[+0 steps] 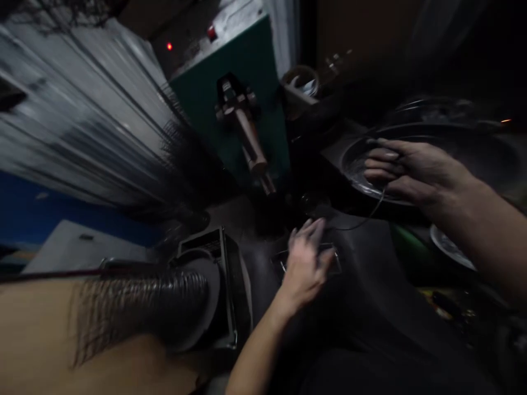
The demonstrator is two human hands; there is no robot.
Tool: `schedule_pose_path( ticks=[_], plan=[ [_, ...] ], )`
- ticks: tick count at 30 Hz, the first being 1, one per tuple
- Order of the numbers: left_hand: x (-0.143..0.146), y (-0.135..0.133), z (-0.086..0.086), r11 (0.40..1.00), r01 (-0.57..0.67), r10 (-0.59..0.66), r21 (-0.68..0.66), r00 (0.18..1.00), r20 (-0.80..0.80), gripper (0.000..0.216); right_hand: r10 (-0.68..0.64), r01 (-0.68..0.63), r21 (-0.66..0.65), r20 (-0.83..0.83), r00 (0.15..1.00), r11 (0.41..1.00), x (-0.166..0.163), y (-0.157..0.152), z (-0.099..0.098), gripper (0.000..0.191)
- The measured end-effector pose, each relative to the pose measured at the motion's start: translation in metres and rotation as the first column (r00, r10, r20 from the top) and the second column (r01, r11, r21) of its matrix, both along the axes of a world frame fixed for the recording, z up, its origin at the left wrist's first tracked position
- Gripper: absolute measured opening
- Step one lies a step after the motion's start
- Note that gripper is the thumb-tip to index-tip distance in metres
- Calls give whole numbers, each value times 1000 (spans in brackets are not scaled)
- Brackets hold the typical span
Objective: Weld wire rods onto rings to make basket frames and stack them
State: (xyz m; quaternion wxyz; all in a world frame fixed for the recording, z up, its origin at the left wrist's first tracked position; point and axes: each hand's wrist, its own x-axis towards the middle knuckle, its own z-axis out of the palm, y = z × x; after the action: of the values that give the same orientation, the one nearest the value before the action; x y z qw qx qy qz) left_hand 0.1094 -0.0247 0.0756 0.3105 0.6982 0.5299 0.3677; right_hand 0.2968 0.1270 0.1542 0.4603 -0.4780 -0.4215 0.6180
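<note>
My right hand (424, 170) is closed, its fingers curled round a thin dark wire or cord (370, 216). The strand hangs in a curve from below the fingers toward my left hand (304, 263). That hand is over a dark work surface (366, 247), fingers stretched forward and thumb apart. Its fingertips are close to the far end of the strand; whether they touch it I cannot tell. Partly under the left hand lies a small rectangular piece with a shiny rim (336, 260). The picture is dim and smeared by motion.
A green machine panel (263, 99) carries a metal cylinder with a rod (251, 137) pointing toward my hands. Left is a ribbed hose (177, 291) on a dark frame (230, 291). A large round pan (358, 178) sits behind my right hand; a small container (302, 85) stands farther back.
</note>
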Motion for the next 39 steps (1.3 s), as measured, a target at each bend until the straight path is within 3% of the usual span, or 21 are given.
schedule_pose_path(
  ticks=[2,4,9,11,13,16,18,21,24,26,29,32,34,36,39],
  plan=[
    [13,12,0,996,81,-81,-22,997,8,38,41,-48,-62,-112,993,997,-33,-17,13,32],
    [10,16,-12,993,98,-96,-61,995,33,35,74,-92,-92,-185,980,991,-54,-22,20,32],
    [-18,15,-46,998,-55,54,-21,997,-55,26,14,-44,-150,-195,981,988,-69,-4,19,34],
    [-21,18,-48,995,-97,97,-7,995,3,27,23,-58,-164,-205,978,985,-73,-9,9,37],
    [-19,23,-44,990,-141,142,-18,988,54,28,145,-163,-118,-149,978,980,-80,-24,-11,36],
    [-20,29,-39,973,-206,210,-109,977,26,25,300,-317,65,190,935,946,-86,-50,-47,19],
    [-26,29,-41,966,-188,200,-175,978,53,24,248,-319,144,372,895,937,-88,-55,-64,15],
    [-37,27,-50,956,-159,198,-245,970,140,29,182,-215,58,347,920,975,-95,-46,-76,25],
    [-43,25,-55,933,-229,271,-276,954,125,35,300,-284,-99,240,923,954,-104,-39,-83,20],
    [-47,20,-57,936,-264,293,-233,951,99,37,363,-343,-126,216,906,931,-108,-42,-88,12],
    [-58,-3,-67,966,-243,249,-83,966,64,39,352,-325,-146,227,908,934,-109,-49,-98,14],
    [-66,-34,-94,980,-201,201,9,979,-12,89,404,-359,-205,254,879,911,-104,-52,-108,14],
    [-66,-44,-114,971,-238,240,34,970,-36,101,418,-369,-213,274,866,905,-103,-50,-111,11],
    [-64,-37,-127,951,-294,295,95,955,0,93,382,-338,-195,278,881,921,-104,-44,-109,7],
    [-63,-3,-123,929,-280,272,244,960,66,86,281,-259,-118,246,928,959,-110,-26,-97,6]
  ],
)
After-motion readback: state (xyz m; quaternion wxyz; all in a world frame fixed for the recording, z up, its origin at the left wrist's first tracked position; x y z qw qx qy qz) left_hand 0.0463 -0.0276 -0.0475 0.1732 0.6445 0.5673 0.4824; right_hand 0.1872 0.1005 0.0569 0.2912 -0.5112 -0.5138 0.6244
